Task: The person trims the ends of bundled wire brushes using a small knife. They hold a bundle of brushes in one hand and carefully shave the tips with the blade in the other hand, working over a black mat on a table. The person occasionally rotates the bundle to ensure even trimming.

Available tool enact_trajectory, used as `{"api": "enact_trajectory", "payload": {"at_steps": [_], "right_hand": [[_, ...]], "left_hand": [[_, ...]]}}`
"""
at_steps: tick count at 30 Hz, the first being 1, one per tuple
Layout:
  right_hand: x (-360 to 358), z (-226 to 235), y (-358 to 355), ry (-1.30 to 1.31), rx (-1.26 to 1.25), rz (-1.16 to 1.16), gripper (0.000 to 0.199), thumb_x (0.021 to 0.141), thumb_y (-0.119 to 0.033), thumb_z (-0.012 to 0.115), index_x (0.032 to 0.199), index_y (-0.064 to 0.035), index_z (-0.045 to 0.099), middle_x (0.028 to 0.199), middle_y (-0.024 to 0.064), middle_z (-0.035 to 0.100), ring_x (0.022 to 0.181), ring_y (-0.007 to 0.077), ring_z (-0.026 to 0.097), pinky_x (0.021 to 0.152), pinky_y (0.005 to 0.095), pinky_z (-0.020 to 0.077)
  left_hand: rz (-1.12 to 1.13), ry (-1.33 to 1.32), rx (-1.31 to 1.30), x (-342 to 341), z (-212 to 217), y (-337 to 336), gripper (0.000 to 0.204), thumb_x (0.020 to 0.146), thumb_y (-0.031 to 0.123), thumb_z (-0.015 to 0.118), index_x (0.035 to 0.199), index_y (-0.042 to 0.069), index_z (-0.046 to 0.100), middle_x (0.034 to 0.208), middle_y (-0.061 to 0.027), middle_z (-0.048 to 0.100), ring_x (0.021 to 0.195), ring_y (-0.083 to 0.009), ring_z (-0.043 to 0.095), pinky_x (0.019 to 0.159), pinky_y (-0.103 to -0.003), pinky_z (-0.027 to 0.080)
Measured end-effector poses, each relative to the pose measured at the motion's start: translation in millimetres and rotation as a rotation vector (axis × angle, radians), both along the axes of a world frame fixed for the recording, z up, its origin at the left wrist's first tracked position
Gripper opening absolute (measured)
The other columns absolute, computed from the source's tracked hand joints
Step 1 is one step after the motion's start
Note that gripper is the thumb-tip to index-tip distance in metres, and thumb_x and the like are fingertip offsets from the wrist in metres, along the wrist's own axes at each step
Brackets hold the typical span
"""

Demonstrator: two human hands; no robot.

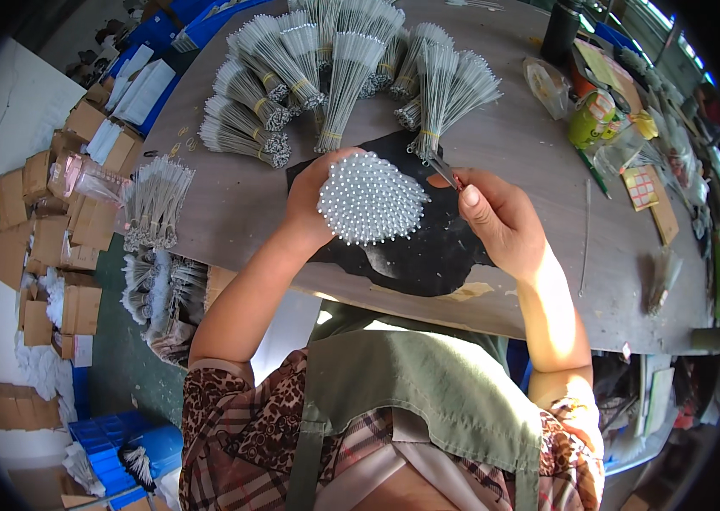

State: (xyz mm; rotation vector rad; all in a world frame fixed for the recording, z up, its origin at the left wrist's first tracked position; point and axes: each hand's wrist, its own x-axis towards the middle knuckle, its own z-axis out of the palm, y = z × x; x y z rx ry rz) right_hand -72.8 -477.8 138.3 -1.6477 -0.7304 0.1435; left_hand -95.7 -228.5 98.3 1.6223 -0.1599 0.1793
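Note:
My left hand (pixel 313 194) is closed around a bundle of thin bead-tipped wires (pixel 372 198), whose many pale round tips face up toward me. The fingers behind the bundle are mostly hidden. In my right hand (pixel 503 217) is a small metal tool with a red handle (pixel 457 180), held between thumb and fingers to the right of the bundle. Its narrow metal end points up and left, close to the lower end of a tied wire bundle (pixel 436 94). Whether it touches that bundle I cannot tell. Under both hands lies a black cloth or sheet (pixel 411 268).
Several more tied wire bundles (pixel 347 81) lie across the far side of the table (pixel 539 145), another group (pixel 157 200) at its left edge. A yellow-green container (pixel 585 126), a green pencil (pixel 595 175) and plastic bags sit right. Cardboard boxes (pixel 79 307) are piled left.

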Motion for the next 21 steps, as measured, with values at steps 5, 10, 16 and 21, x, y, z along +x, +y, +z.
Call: {"api": "enact_trajectory", "payload": {"at_steps": [5,10,16,21], "right_hand": [[16,27,-14,0.02,-0.24,0.201,0.04,0.094,-0.033,0.049,0.096,0.0025,0.066,0.057,-0.0005,0.044,0.056,0.0077,0.037,0.051,0.0244,0.0311],[14,47,-20,-0.058,-0.355,0.265,0.035,0.094,-0.032,0.051,0.097,-0.002,0.068,0.053,-0.0014,0.042,0.053,0.0081,0.035,0.049,0.0264,0.0316],[0,50,-17,0.026,-0.467,0.217,0.042,0.093,-0.04,0.049,0.09,-0.002,0.067,0.054,0.0102,0.049,0.05,0.0188,0.042,0.053,0.0335,0.0396],[-6,41,-17,0.035,-0.438,0.127,0.043,0.093,-0.042,0.048,0.09,-0.0025,0.067,0.052,0.0109,0.047,0.049,0.0204,0.041,0.052,0.0343,0.039]], "left_hand": [[-0.032,-0.014,0.161,-7,10,3,0.036,0.071,0.004,0.068,0.105,0.0,0.059,0.102,-0.0098,0.064,0.094,-0.0185,0.061,0.085,-0.029,0.046],[-0.171,-0.113,0.365,-10,29,-3,0.034,0.071,0.002,0.067,0.104,0.0,0.06,0.101,-0.0098,0.064,0.094,-0.0174,0.06,0.084,-0.028,0.045],[-0.087,-0.055,0.373,-15,20,-6,0.031,0.08,0.004,0.057,0.111,-0.002,0.057,0.108,-0.0095,0.062,0.096,-0.0156,0.059,0.087,-0.028,0.045],[-0.093,0.003,0.344,-15,20,-10,0.031,0.085,0.002,0.051,0.116,-0.003,0.055,0.113,-0.0099,0.06,0.098,-0.0146,0.058,0.089,-0.028,0.045]]}}
